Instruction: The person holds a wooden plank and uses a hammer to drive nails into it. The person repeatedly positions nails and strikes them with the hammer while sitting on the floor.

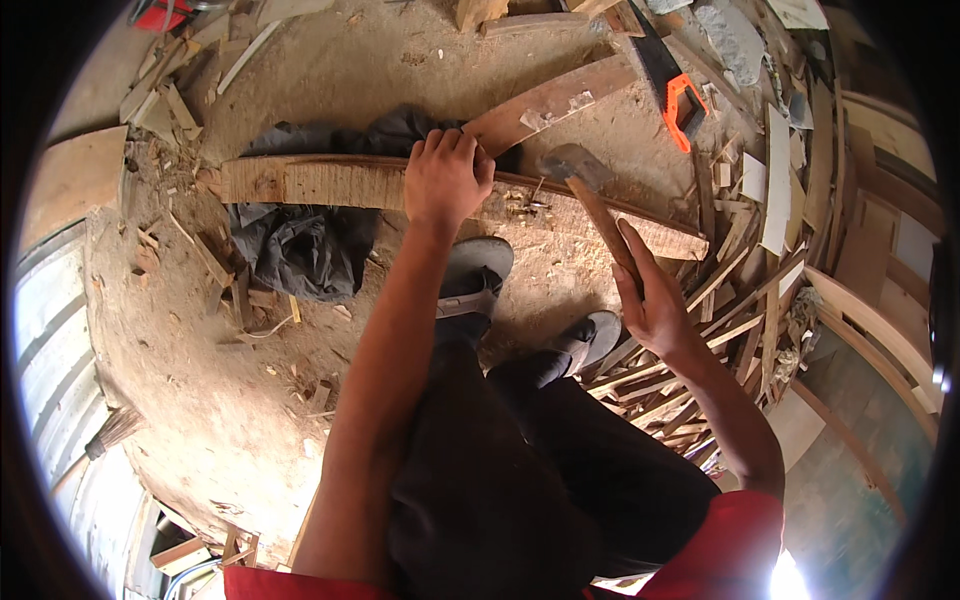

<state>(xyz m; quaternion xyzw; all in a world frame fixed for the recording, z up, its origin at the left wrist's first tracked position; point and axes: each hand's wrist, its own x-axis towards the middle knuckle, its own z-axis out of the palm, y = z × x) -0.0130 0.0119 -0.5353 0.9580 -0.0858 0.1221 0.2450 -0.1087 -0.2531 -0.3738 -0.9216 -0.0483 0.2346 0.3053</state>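
A long wooden beam (310, 181) lies crosswise in front of my feet. My left hand (447, 180) is closed over the beam's middle, its fingers curled over the far edge. In my right hand (650, 300) is a hammer by its wooden handle (608, 232), the fingers lying along it. The hammer's head (575, 166) is blurred and sits just beyond the beam's right half. Between my hands, a few thin nails (530, 205) appear on the beam; one looks upright, but they are too small to make out well.
Black plastic sheeting (305, 250) is bunched under the beam's left part. A handsaw with an orange handle (684, 112) lies far right, near a flat board (560, 100). Scrap strips (660, 385) pile up at right. My sandalled feet (475, 275) stand close behind the beam.
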